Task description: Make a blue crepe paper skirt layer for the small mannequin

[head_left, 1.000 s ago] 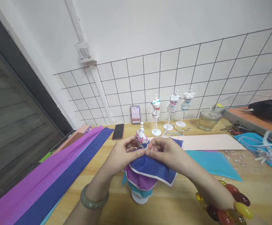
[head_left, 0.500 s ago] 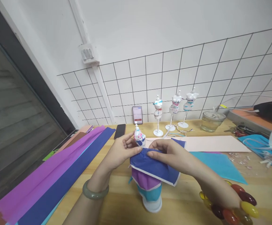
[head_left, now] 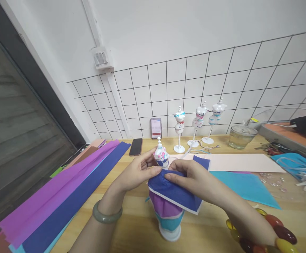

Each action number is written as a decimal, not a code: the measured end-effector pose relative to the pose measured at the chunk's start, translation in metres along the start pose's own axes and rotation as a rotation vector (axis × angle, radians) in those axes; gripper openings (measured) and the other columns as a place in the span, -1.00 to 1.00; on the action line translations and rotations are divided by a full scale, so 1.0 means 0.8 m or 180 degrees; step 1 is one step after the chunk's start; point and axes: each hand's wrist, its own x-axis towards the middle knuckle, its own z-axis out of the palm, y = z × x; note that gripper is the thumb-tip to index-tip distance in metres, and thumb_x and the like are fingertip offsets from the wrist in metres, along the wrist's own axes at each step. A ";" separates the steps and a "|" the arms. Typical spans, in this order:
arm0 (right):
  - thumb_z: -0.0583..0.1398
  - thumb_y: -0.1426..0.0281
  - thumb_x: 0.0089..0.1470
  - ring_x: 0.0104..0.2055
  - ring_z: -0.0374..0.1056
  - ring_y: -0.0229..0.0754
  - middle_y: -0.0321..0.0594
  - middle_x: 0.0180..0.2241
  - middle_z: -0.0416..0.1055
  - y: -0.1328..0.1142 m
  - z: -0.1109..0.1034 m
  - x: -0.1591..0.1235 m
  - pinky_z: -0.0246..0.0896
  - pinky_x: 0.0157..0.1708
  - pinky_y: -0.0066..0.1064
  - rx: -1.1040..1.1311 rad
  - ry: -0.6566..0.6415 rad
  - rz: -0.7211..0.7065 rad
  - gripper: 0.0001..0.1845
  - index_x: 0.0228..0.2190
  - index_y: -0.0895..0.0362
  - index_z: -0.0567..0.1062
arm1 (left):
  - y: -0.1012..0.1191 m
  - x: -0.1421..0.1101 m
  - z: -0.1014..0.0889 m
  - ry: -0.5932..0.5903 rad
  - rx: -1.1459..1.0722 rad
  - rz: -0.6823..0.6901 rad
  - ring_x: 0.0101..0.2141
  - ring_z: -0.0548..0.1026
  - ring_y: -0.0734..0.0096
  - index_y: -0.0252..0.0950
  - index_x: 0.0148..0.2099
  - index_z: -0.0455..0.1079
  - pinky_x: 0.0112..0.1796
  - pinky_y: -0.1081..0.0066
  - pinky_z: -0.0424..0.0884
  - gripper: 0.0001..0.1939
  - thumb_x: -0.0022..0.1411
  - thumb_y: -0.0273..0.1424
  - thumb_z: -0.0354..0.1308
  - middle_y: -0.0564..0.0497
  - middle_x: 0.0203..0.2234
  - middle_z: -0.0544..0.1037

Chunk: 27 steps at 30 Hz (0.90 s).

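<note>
A small white mannequin (head_left: 161,156) with pink and blue patches stands in front of me, dressed in a tiered skirt. Purple fabric (head_left: 163,205) and turquoise fabric (head_left: 170,222) form its lower tiers above a round white base. Over them lies a dark blue fabric strip (head_left: 180,191) with a white edge. At the waist, my left hand (head_left: 145,168) pinches the gathered blue strip, its fingers behind the torso. My right hand (head_left: 186,172) pinches the strip's top edge just to the right, and the loose end hangs beneath it.
Three more mannequins (head_left: 179,126) stand at the back beside a glass (head_left: 242,136). A phone (head_left: 156,128) leans on the wall grid; another phone (head_left: 136,147) lies flat. Folded purple and blue sheets (head_left: 63,196) lie left; turquoise fabric (head_left: 244,188) and a pale pink strip (head_left: 245,162) lie right.
The mannequin has become more upright and appears slightly farther right in view. Both hands keep their pinch on the blue fabric at its waist.
</note>
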 end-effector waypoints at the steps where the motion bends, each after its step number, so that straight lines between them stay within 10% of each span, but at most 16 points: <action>1: 0.13 0.24 0.09 -0.40 0.29 -0.25 -0.26 -0.43 0.42 0.000 0.000 0.000 0.15 -0.45 -0.48 -0.0024 -0.0003 0.0006 -0.76 -0.43 0.16 0.45 | -0.001 0.000 0.001 0.0054 -0.0013 -0.0020 0.09 0.30 0.12 -0.23 0.18 0.21 0.03 0.26 0.24 -0.44 0.13 -0.39 0.21 -0.14 0.06 0.38; 10: 0.10 0.14 0.11 -0.40 0.32 -0.18 -0.23 -0.42 0.44 0.003 -0.006 -0.002 0.19 -0.45 -0.40 -0.0648 0.0368 0.0051 -0.69 -0.37 0.13 0.45 | -0.005 0.003 0.009 0.0914 -0.0105 -0.0286 -0.19 0.47 0.31 -0.27 0.15 0.14 -0.19 0.33 0.38 -0.30 -0.02 -0.43 0.32 -0.09 -0.22 0.51; 16: 0.19 0.30 0.08 -0.09 0.23 -0.07 -0.09 -0.09 0.31 -0.012 0.006 -0.012 0.17 -0.15 -0.24 -0.1739 0.0836 -0.1477 -0.73 -0.16 0.11 0.36 | -0.007 0.006 0.008 0.1518 0.0200 -0.0288 -0.42 0.45 0.49 -0.26 0.01 0.14 -0.37 0.46 0.35 -0.43 -0.01 -0.37 0.31 0.14 -0.53 0.42; 27: -0.04 0.57 0.20 -0.43 0.12 -0.15 -0.05 -0.47 0.37 -0.011 0.037 -0.006 0.02 -0.48 -0.31 -0.2882 0.1167 -0.2882 -0.70 -0.38 0.31 0.48 | -0.014 0.004 0.007 0.1731 0.0370 -0.0289 -0.43 0.38 0.50 -0.27 -0.07 0.15 -0.38 0.46 0.29 -0.51 -0.01 -0.37 0.29 0.13 -0.51 0.37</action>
